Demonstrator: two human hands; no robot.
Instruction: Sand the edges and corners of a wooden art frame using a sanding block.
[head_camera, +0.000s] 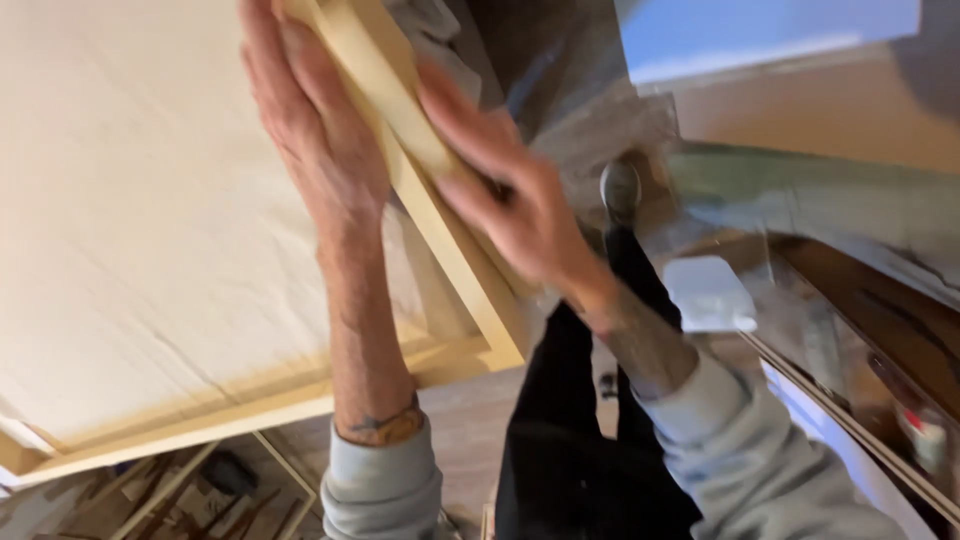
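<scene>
A large canvas (140, 200) stretched on a pale wooden frame (455, 260) fills the left of the head view, seen from the back. My left hand (310, 120) lies flat on the cloth just inside the frame's right bar, fingers pointing up. My right hand (500, 190) presses on the outer side of that same bar, fingers laid along the wood. The frame's corner (505, 345) sits below my right wrist. Both grey sleeves are pushed up at the forearms.
A black garment (570, 450) hangs below the frame's corner. A metal tool head (620, 190) and a white flat object (708, 292) lie to the right among blurred clutter. Wooden slats (190, 490) rest on the floor at the lower left.
</scene>
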